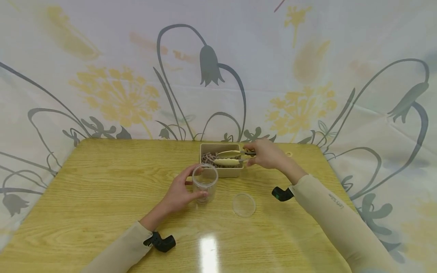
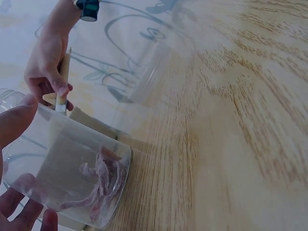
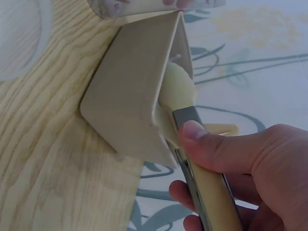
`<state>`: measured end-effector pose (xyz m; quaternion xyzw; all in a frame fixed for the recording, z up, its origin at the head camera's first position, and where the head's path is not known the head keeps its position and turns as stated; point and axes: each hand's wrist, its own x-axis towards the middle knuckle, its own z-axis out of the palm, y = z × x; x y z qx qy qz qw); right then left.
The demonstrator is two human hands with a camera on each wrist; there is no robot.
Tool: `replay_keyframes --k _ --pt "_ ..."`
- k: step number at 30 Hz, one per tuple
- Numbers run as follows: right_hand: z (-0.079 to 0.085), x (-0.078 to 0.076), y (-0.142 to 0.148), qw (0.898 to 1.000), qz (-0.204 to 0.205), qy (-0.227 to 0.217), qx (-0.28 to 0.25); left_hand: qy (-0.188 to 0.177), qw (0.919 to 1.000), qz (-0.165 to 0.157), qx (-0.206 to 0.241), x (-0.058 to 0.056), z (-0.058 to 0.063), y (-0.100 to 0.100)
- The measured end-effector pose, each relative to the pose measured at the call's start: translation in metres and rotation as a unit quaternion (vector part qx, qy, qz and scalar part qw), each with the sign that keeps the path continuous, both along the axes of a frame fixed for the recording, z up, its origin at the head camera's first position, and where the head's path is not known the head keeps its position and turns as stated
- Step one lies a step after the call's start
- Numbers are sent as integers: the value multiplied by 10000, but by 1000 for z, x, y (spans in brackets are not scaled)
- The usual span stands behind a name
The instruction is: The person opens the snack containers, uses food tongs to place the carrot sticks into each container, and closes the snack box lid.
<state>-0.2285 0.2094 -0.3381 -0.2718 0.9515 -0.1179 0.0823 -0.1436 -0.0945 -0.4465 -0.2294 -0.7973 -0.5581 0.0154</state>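
Note:
My left hand (image 1: 181,192) grips a clear plastic jar (image 1: 205,182), tilted a little beside the front of a beige box. A few brownish-purple strips (image 2: 103,183) lie at the jar's bottom in the left wrist view. My right hand (image 1: 268,154) holds cream-tipped tongs (image 3: 199,159) by their handles, thumb on one side and fingers on the other. The two tong heads reach into the beige box (image 1: 228,173), spread apart over more strips (image 1: 208,158). Whether the tongs touch a strip cannot be made out.
A round clear lid (image 1: 244,205) lies flat on the wooden table (image 1: 112,182), right of the jar and in front of the box. Behind the table's back edge hangs a flower-patterned cloth (image 1: 218,110). Each wrist wears a black camera mount (image 1: 164,242).

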Motion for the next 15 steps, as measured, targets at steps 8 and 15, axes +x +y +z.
replay_keyframes --k 8,15 --pt "-2 2 7 9981 -336 76 -511 -72 10000 13 17 -1 -1 0" --pt "1 3 5 9983 -456 -190 -298 -39 10000 19 8 0 0 0"
